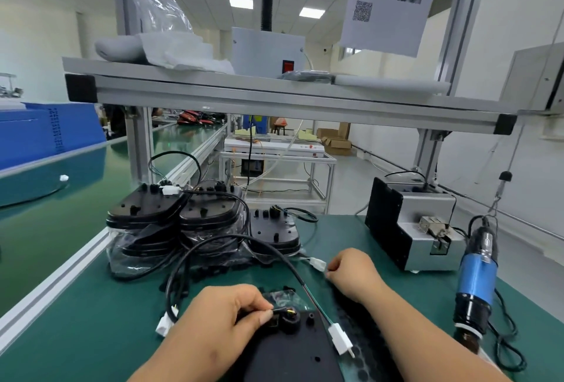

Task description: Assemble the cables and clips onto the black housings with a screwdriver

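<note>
1. Nearest, a flat black plastic housing (pixel 293 354) lies at the near edge of the green-matted bench (pixel 91 305). The left hand (pixel 219 311) rests over it. Its thumb and forefinger pinch the yellow-tipped end of a thin black cable (pixel 282 310) against a round boss on the housing.
2. Just right, a white rectangular plug (pixel 340 339) on a green wire lies loose across the housing. A little farther, the right hand (pixel 354 275) has its fingers curled and pinches the tail of a small white plug (pixel 317 264).
3. This looks like an early step on this piece. The cable is being seated, and no clip or screw shows as fitted. The blue-and-black electric screwdriver (pixel 476 278) hangs untouched at the right.
4. Farther left, loops of black cable (pixel 183 262) sprawl between the work and the stacked black housings (pixel 207 214), and they could snag. Some of the stack already carries cables.
5. Far right sits a grey and black screw feeder box (pixel 412 229). An aluminium shelf (pixel 274 91) spans overhead.
</note>
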The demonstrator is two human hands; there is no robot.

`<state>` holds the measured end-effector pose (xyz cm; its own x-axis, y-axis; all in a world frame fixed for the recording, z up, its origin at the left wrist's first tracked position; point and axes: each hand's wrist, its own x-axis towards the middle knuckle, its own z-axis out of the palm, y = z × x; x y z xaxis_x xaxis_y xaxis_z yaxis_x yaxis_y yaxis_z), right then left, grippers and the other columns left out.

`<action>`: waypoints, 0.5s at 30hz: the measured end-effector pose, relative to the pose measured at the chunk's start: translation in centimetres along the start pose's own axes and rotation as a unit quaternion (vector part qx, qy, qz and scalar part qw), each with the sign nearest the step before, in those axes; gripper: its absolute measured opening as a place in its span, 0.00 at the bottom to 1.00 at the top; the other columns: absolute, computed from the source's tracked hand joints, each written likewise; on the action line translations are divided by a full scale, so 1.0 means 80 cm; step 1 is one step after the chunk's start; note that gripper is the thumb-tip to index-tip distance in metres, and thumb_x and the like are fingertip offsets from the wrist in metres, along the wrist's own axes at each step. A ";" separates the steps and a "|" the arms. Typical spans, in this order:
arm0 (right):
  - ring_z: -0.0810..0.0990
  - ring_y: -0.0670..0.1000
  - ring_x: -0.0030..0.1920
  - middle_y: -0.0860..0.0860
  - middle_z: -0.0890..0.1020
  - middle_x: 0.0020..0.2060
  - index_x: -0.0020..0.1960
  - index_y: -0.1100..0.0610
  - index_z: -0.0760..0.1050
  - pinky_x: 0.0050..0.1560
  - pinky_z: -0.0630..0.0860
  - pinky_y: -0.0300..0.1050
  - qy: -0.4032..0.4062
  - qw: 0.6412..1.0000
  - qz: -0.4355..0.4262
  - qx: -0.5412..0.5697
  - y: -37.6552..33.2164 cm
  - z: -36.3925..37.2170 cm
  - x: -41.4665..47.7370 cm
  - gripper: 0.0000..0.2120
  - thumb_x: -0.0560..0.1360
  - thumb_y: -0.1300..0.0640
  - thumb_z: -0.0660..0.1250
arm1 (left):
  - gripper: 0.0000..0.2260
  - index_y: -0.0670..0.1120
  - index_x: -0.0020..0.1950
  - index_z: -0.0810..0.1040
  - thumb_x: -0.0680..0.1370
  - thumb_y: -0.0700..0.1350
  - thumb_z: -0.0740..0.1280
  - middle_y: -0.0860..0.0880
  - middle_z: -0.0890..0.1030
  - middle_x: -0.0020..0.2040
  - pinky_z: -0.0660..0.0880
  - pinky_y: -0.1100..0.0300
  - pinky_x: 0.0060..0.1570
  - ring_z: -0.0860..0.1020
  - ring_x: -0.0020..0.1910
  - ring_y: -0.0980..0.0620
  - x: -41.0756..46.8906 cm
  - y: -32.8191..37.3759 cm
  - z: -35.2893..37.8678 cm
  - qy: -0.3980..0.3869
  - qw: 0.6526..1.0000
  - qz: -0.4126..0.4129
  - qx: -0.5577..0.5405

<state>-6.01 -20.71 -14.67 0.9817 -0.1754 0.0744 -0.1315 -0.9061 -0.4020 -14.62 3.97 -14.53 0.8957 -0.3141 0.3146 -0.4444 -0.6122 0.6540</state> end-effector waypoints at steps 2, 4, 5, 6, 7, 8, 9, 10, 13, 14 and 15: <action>0.81 0.54 0.48 0.55 0.85 0.45 0.45 0.58 0.83 0.44 0.73 0.39 0.006 1.000 0.000 -0.002 0.000 -0.002 -0.005 0.07 0.74 0.57 0.68 | 0.08 0.68 0.44 0.78 0.74 0.52 0.71 0.67 0.81 0.38 0.76 0.67 0.45 0.79 0.40 0.67 -0.001 0.000 0.000 -0.002 1.000 0.002 -0.009; 0.81 0.53 0.47 0.52 0.84 0.43 0.44 0.55 0.83 0.45 0.74 0.40 0.015 1.000 -0.012 0.008 -0.002 -0.014 -0.013 0.05 0.75 0.56 0.68 | 0.05 0.66 0.44 0.79 0.74 0.54 0.70 0.65 0.82 0.38 0.76 0.67 0.44 0.79 0.38 0.66 -0.001 -0.001 -0.002 -0.007 1.000 0.002 -0.015; 0.81 0.52 0.46 0.50 0.84 0.41 0.42 0.54 0.82 0.46 0.76 0.41 0.029 0.999 -0.025 0.033 -0.005 -0.022 -0.019 0.04 0.75 0.57 0.69 | 0.03 0.66 0.45 0.80 0.75 0.55 0.69 0.64 0.82 0.38 0.77 0.67 0.43 0.79 0.39 0.65 -0.001 -0.002 -0.003 -0.006 1.000 0.003 -0.016; 0.81 0.50 0.43 0.48 0.83 0.37 0.40 0.53 0.81 0.46 0.77 0.42 0.044 0.995 -0.040 0.078 -0.012 -0.030 -0.027 0.05 0.74 0.57 0.69 | 0.04 0.66 0.45 0.81 0.75 0.55 0.68 0.65 0.82 0.40 0.76 0.68 0.44 0.80 0.41 0.65 -0.001 -0.003 -0.003 -0.002 1.000 0.005 -0.025; 0.82 0.48 0.40 0.46 0.82 0.34 0.38 0.51 0.80 0.44 0.77 0.42 0.051 0.986 -0.061 0.145 -0.024 -0.039 -0.038 0.07 0.74 0.57 0.70 | 0.06 0.66 0.45 0.82 0.76 0.53 0.68 0.66 0.82 0.42 0.76 0.70 0.47 0.80 0.44 0.66 0.000 -0.004 -0.003 0.008 0.999 0.006 -0.049; 0.82 0.46 0.37 0.46 0.82 0.32 0.37 0.50 0.80 0.41 0.78 0.40 0.037 0.971 -0.089 0.221 -0.039 -0.047 -0.051 0.08 0.74 0.57 0.71 | 0.08 0.66 0.46 0.82 0.77 0.50 0.68 0.66 0.83 0.44 0.76 0.69 0.50 0.80 0.46 0.66 0.001 -0.005 -0.003 0.026 0.996 -0.003 -0.087; 0.81 0.44 0.33 0.47 0.82 0.30 0.37 0.50 0.81 0.37 0.77 0.37 0.001 0.951 -0.121 0.284 -0.058 -0.052 -0.064 0.07 0.74 0.58 0.71 | 0.11 0.65 0.47 0.82 0.77 0.47 0.68 0.64 0.84 0.45 0.76 0.66 0.53 0.81 0.48 0.64 0.004 -0.006 -0.003 0.046 0.990 -0.020 -0.128; 0.80 0.43 0.30 0.47 0.81 0.28 0.38 0.52 0.81 0.33 0.76 0.35 -0.043 0.935 -0.154 0.317 -0.076 -0.053 -0.074 0.06 0.74 0.58 0.71 | 0.12 0.64 0.48 0.82 0.78 0.45 0.67 0.61 0.84 0.46 0.77 0.61 0.54 0.82 0.48 0.61 0.006 -0.007 -0.004 0.064 0.984 -0.040 -0.164; 0.78 0.47 0.30 0.52 0.80 0.29 0.41 0.54 0.83 0.35 0.75 0.40 -0.118 0.928 -0.213 0.281 -0.116 -0.035 -0.091 0.03 0.74 0.58 0.71 | 0.15 0.62 0.54 0.80 0.79 0.41 0.65 0.53 0.85 0.47 0.78 0.56 0.52 0.83 0.49 0.53 0.009 -0.008 -0.005 0.076 0.965 -0.080 -0.236; 0.77 0.48 0.31 0.56 0.81 0.31 0.43 0.56 0.83 0.37 0.76 0.44 -0.127 0.929 -0.212 0.274 -0.122 -0.028 -0.092 0.03 0.74 0.59 0.71 | 0.15 0.60 0.56 0.80 0.79 0.39 0.64 0.51 0.85 0.48 0.78 0.57 0.50 0.83 0.49 0.52 0.009 -0.008 -0.005 0.073 0.959 -0.089 -0.260; 0.77 0.49 0.31 0.60 0.82 0.34 0.43 0.58 0.82 0.37 0.77 0.45 -0.132 0.925 -0.203 0.292 -0.124 -0.023 -0.092 0.02 0.74 0.59 0.71 | 0.16 0.57 0.57 0.80 0.79 0.37 0.64 0.51 0.85 0.48 0.78 0.59 0.49 0.83 0.49 0.51 0.010 -0.008 -0.005 0.070 0.952 -0.098 -0.281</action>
<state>-12.23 -11.15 -9.54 0.9436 0.3032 0.1327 0.2762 -0.5002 -0.8207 -13.66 4.41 -14.40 0.9711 -0.1101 0.2117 -0.2269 -0.1510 0.9621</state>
